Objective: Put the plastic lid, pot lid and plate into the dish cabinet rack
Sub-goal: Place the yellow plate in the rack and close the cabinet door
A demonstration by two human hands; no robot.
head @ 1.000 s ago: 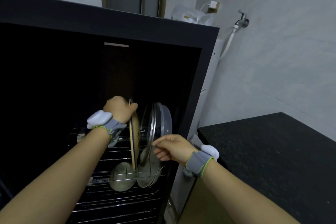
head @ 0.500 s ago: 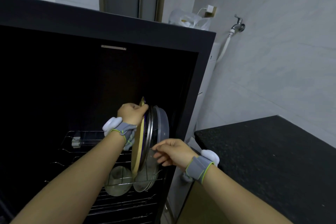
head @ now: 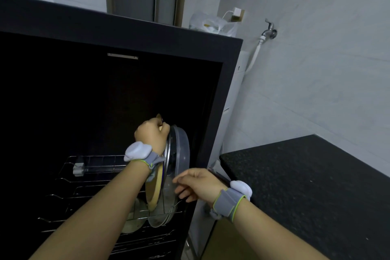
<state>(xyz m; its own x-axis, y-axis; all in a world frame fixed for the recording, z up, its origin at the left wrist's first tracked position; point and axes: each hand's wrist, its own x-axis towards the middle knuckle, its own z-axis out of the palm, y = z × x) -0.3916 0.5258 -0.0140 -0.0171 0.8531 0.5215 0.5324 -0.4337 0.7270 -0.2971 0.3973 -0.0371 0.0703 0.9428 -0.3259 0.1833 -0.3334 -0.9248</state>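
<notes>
Inside the dark dish cabinet a wire rack (head: 101, 191) holds three things on edge at its right end. The tan plate (head: 153, 192) stands upright, and my left hand (head: 152, 133) grips its top rim. Leaning against the plate's right side is the metal-rimmed glass pot lid (head: 168, 173). The clear plastic lid (head: 183, 152) stands rightmost, by the cabinet's side wall. My right hand (head: 197, 183) hovers just right of the pot lid's lower edge, fingers loosely apart, holding nothing.
The cabinet's black frame (head: 230, 82) borders the opening on the right. A black stone counter (head: 306, 186) lies to the right. A plastic bag (head: 211, 25) sits on top of the cabinet, and a tap with a hose (head: 269, 31) is on the wall. Lower rack shelves (head: 145, 245) run below.
My left hand has carried the plate rightward until it stands against the pot lid. My right hand stays by the pot lid's lower edge. The view has tilted slightly.
</notes>
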